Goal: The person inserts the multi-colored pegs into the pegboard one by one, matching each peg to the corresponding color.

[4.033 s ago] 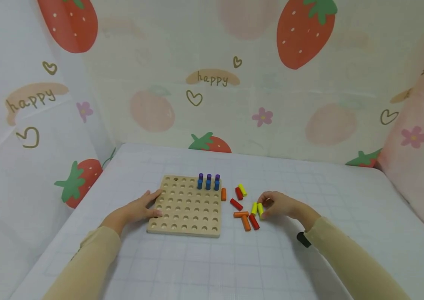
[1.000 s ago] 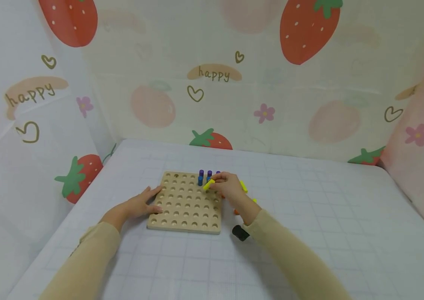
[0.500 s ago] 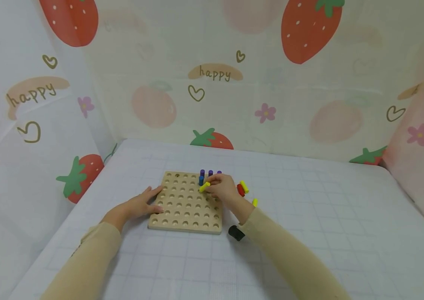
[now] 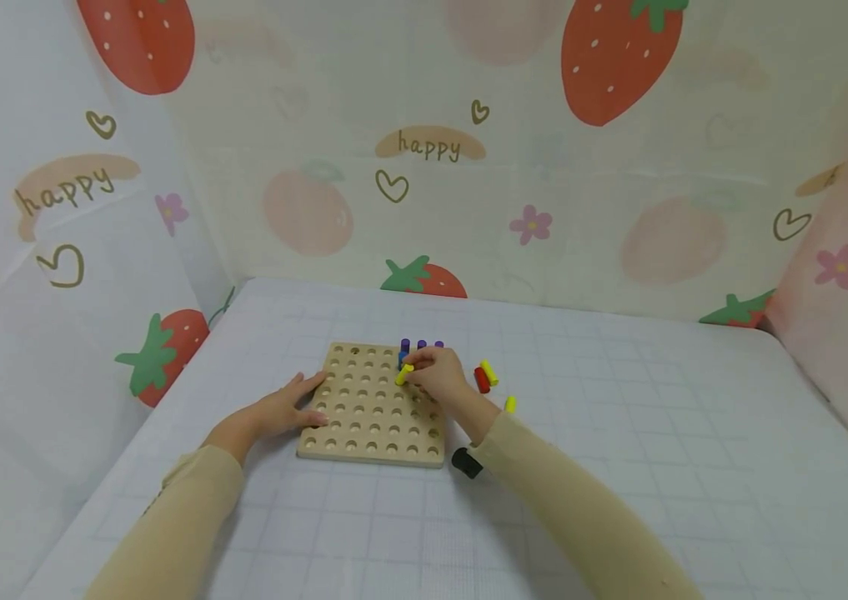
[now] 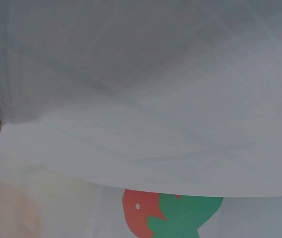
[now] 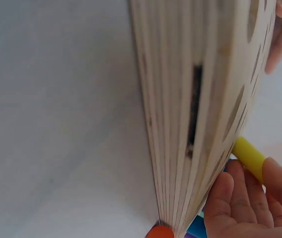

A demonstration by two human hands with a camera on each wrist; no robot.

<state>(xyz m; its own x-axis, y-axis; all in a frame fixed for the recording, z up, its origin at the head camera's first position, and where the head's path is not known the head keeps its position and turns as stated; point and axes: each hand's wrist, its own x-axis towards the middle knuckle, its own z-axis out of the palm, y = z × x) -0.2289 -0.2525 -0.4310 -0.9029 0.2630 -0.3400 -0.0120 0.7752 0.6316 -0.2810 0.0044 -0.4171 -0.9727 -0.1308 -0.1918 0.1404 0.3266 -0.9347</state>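
A square wooden pegboard (image 4: 369, 456) with rows of round holes lies on the table. My left hand (image 4: 279, 411) rests at its left edge, fingers and thumb spread over the rim. Between the thumb and fingers of my right hand (image 4: 442, 377) a yellow peg (image 4: 403, 376) is pinched, tilted, its lower end right at a hole in the third row. Purple pegs (image 4: 405, 344) stand in the back row, with a blue peg (image 4: 403, 358) in front; the other blue ones are hidden by the right hand. The right wrist view shows the yellow peg (image 6: 250, 156) against the board's top.
Right of the board lie a red peg (image 4: 482, 380), a yellow peg (image 4: 489, 372) and another yellow one (image 4: 510, 404). An orange peg (image 6: 160, 231) shows beside the board edge in the right wrist view. A black wrist camera (image 4: 466, 462) sits under the right sleeve.
My right hand has carried the yellow peg leftward from the loose pegs to the board. In the last second the peg moved slightly left and down and turned steeper. The left hand stays put.
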